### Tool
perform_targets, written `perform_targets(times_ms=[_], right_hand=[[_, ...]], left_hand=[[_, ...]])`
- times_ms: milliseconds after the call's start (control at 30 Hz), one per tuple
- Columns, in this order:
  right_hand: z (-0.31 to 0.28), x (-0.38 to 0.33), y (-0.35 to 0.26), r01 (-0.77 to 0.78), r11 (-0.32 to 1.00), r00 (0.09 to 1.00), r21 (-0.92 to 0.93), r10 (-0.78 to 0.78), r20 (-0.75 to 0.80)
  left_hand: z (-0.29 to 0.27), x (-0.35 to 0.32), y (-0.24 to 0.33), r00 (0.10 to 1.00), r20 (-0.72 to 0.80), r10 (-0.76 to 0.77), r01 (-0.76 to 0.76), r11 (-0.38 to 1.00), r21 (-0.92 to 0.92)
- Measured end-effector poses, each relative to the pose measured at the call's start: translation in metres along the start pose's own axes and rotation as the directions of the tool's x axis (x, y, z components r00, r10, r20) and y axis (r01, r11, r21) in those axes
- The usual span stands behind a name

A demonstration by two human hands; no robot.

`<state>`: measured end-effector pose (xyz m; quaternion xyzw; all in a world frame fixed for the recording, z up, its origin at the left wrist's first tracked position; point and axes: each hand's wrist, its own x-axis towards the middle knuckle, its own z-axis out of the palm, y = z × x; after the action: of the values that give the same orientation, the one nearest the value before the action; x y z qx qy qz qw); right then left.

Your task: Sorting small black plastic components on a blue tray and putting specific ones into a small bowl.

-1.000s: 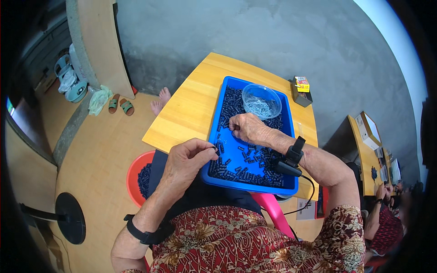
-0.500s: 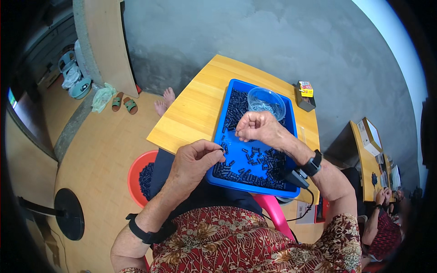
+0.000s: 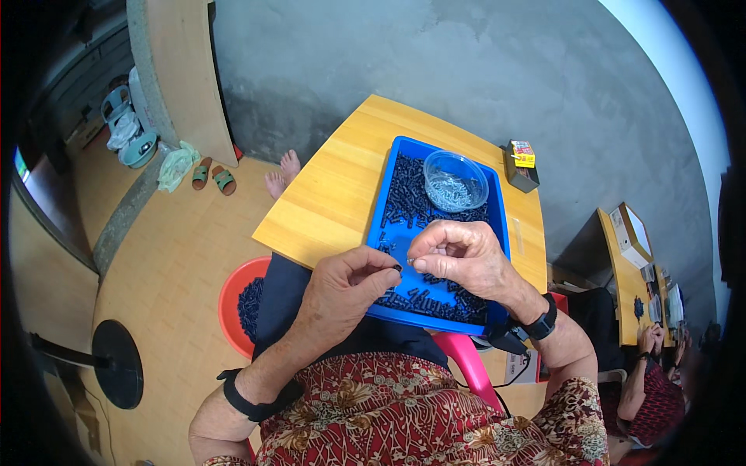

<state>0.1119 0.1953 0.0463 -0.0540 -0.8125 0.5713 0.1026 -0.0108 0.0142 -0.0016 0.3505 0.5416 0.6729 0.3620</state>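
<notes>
My left hand (image 3: 346, 295) pinches a small black cylindrical piece (image 3: 398, 268) between thumb and forefinger, over the near left side of a blue tray (image 3: 399, 239). Close beside it, my right hand (image 3: 466, 260) has thumb and forefinger pressed together; what they hold, if anything, is too small to make out. The fingertips of both hands are a short gap apart. Many short black cylindrical pieces (image 3: 406, 182) lie in the tray, heaped at its far and near ends. In its far right part stands a clear round tub (image 3: 427, 180) with small silvery metal pieces (image 3: 448, 194).
The tray rests on a wooden table (image 3: 326, 221), its near edge toward my lap. A dark box (image 3: 522, 177) with a yellow packet stands at the table's right. On the floor at left is a red basin (image 3: 228, 307) of black pieces. Another person's hands (image 3: 653, 338) show at far right.
My right hand has come nearer and down from beside the clear tub to my left hand, uncovering the tub's contents. My left hand has shifted slightly right, still pinching the black piece.
</notes>
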Motion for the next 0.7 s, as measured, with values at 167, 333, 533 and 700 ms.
perform_targets(times_ms=[167, 333, 533, 700], right_hand=[[0.002, -0.003, -0.005, 0.019, 1.0, 1.0, -0.011, -0.019, 0.013], [0.006, -0.005, -0.006, 0.145, 0.986, 0.989, -0.086, -0.142, 0.037], [0.008, -0.005, -0.009, 0.221, 0.94, 0.975, -0.262, -0.212, 0.06], [0.011, -0.003, -0.016, 0.32, 0.85, 0.947, -0.418, -0.288, 0.14]], left_hand=[[0.001, -0.002, 0.003, 1.0, -0.004, 0.025, -0.024, 0.997, 0.08], [0.002, -0.002, 0.0, 0.999, -0.01, 0.035, -0.034, 0.996, 0.078], [0.003, -0.003, -0.001, 0.998, -0.022, 0.052, -0.049, 0.989, 0.137], [0.006, -0.005, 0.001, 0.991, -0.042, 0.13, -0.113, 0.953, 0.283]])
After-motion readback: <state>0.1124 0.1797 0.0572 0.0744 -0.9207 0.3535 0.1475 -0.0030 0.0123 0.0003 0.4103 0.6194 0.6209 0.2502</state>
